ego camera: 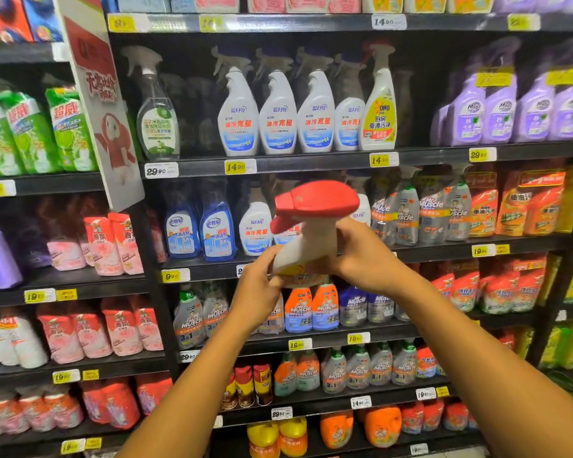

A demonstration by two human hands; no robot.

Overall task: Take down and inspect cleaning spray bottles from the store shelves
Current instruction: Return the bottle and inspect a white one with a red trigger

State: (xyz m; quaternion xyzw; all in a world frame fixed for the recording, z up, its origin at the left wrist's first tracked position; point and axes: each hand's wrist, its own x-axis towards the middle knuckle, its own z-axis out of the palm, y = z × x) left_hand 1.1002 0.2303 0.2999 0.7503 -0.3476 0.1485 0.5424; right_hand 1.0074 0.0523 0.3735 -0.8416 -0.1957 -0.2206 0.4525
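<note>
Both hands hold 1 white plastic spray bottle with a red trigger head (pixel 315 226) in front of the black store shelves (pixel 278 161), at the middle of the view. At 3 o'clock of the bottle, the right hand (pixel 364 256) has its grip wrapped round the white neck and shoulder, fingers curled behind it. At 7 o'clock, the left hand (pixel 262 285) has its grip on the lower body, thumb and fingers curled on the yellow label just below the neck. The bottle is tilted, its red head up at 12 o'clock with the nozzle pointing toward 9 o'clock; its lower part is hidden by the hands. Up at 12 o'clock, on the shelf above, stand 4 white spray bottles with blue and red labels (pixel 278 114) in a row, and just beside them at 3 o'clock a white and yellow spray bottle (pixel 379 110). At 11 o'clock stands a clear spray bottle with a green label (pixel 158 123) over a 29.90 price tag (pixel 161 170). At 9 o'clock of the held bottle stand 2 blue spray bottles (pixel 201 226). At 2 o'clock, purple spray bottles (pixel 510 107) fill the shelf's far end.
</note>
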